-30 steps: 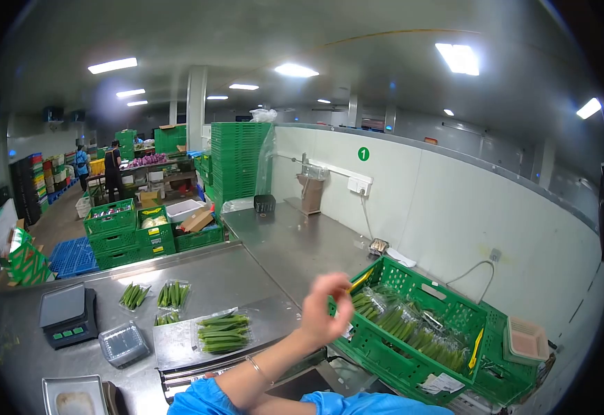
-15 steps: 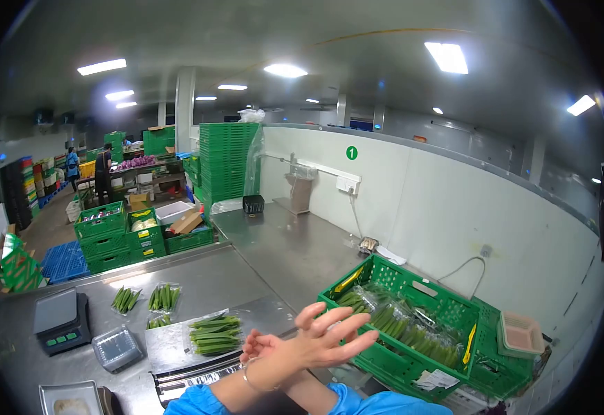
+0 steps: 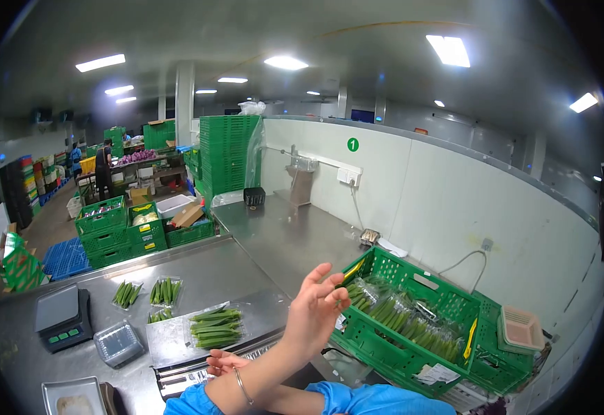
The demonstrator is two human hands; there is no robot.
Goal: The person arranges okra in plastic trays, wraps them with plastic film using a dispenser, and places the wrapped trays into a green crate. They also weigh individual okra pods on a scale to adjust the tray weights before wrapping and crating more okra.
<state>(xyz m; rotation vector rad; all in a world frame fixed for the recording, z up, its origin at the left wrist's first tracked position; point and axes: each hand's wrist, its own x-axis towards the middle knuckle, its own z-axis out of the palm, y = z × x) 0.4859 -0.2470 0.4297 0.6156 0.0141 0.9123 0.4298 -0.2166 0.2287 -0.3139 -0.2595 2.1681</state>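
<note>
My forearms cross in front of me. My left hand (image 3: 310,310) is raised over to the right beside the green crate (image 3: 399,353), its fingers apart and loosely bent, with nothing visible in them. Beneath the left forearm, my right hand (image 3: 226,361) reaches left with fingers apart, at the roller edge of the wrapping machine (image 3: 170,377). Part of that hand is hidden by the left arm. Just above it, a tray of okra (image 3: 216,327) lies on the machine's metal plate (image 3: 167,344). Inside the crate are several wrapped packs of okra (image 3: 413,328).
Left on the steel table stand a weighing scale (image 3: 63,318), clear plastic trays (image 3: 119,344) and a metal-rimmed dish (image 3: 74,394). More okra packs (image 3: 166,291) lie behind the plate. Stacked green crates (image 3: 229,155) rise behind; a white wall (image 3: 413,180) borders the right. People work far back.
My left hand has lifted and its fingers have curled more. My right hand has moved left and down toward the machine's edge. The view has shifted slightly.
</note>
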